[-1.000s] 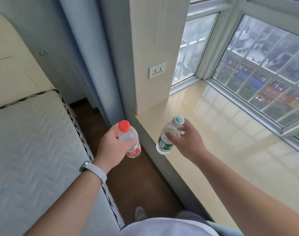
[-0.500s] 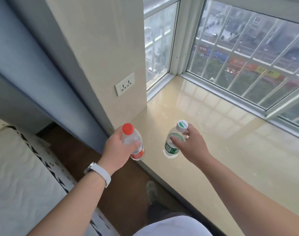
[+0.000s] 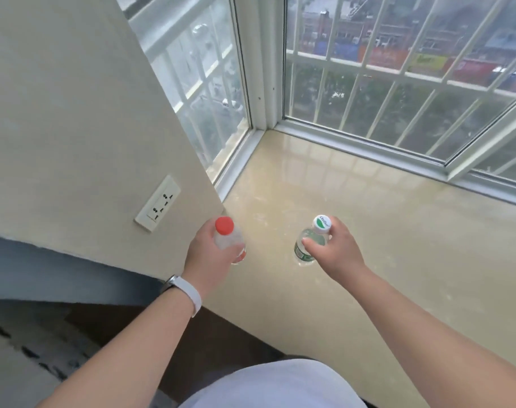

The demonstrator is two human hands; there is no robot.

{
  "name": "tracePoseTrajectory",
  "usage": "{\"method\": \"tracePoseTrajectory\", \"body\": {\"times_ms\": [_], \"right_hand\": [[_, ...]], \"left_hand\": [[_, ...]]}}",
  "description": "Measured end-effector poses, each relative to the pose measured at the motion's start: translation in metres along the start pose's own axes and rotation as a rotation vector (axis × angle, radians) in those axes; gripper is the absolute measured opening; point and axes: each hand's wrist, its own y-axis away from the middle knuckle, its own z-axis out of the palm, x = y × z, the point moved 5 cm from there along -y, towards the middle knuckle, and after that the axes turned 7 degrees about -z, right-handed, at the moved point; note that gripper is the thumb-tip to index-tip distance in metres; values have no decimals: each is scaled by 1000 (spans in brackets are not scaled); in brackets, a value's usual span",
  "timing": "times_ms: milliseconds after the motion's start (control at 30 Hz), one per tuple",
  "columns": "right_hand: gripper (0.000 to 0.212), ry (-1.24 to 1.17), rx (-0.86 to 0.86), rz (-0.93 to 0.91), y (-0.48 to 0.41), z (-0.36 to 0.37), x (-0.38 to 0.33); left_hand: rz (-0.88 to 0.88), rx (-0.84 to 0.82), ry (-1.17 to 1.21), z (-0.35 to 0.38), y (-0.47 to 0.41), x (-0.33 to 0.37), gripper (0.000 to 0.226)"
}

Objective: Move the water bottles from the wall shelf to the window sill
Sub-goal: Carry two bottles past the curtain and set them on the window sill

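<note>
A small clear bottle with a red cap [image 3: 225,228] and red label is gripped in my left hand [image 3: 209,257], held upright over the left part of the beige window sill [image 3: 398,260]. My right hand [image 3: 336,250] grips a second clear bottle with a white-and-green cap [image 3: 321,224] and green label, also upright, its base at or just above the sill surface; I cannot tell whether it touches. Both hands are out over the sill, about a hand's width apart. The wall shelf is out of view.
A beige wall [image 3: 74,128] with a white power socket [image 3: 158,204] stands just left of my left hand. Barred windows [image 3: 383,83] close the sill at the back and left. A dark floor [image 3: 192,343] and a mattress edge [image 3: 24,363] lie below left.
Both hands have carried the bottles forward from beside the sill's front edge to over its surface. The view has turned from the bed towards the window corner.
</note>
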Motion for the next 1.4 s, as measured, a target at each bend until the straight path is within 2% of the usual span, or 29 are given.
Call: {"method": "tracePoseTrajectory", "body": {"times_ms": [300, 467, 733, 967, 1167, 1233, 1400], "right_hand": [[26, 33, 116, 177, -39, -19, 46], [36, 20, 177, 299, -60, -17, 77], [48, 26, 283, 434, -88, -2, 115], [51, 12, 284, 477, -88, 5, 124], [61, 30, 227, 468, -83, 6, 115], [60, 51, 234, 453, -78, 2, 105], [51, 129, 269, 385, -58, -11, 68]], "left_hand": [[-11, -205, -87, 66, -91, 15, 34], [-32, -341, -142, 112, -134, 6, 53], [-9, -448, -260, 154, -189, -10, 51], [54, -508, -383, 164, -204, -20, 57], [91, -543, -390, 157, -202, -1, 55], [135, -549, -394, 150, -197, 10, 55], [487, -556, -554, 131, -169, 46, 52]]}}
